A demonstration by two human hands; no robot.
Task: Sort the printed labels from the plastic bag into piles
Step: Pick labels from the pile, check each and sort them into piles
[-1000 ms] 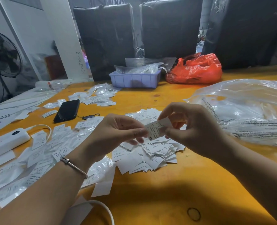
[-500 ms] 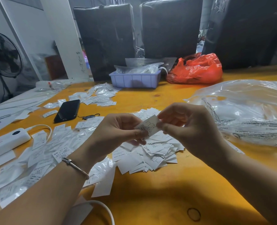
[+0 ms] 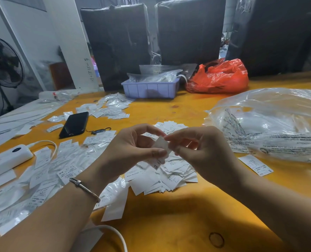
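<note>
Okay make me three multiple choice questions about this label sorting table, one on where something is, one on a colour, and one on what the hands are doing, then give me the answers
1. Where does the black phone lie?
A. Inside the lavender bin
B. On the table left of the hands, near the white power strip
C. Under the clear plastic bag

2. What colour is the crumpled bag beside the lavender bin?
A. Red-orange
B. Green
C. Black

3. What is the state of the two hands?
A. Both lie flat on the table
B. One holds the phone
C. Both pinch one small label above the centre pile

Answers:
1 B: the phone rests on the yellow table, with the power strip nearer the left edge.
2 A: the bag right of the bin is plainly red-orange.
3 C: the left hand and right hand each grip the label over the centre pile.
</note>
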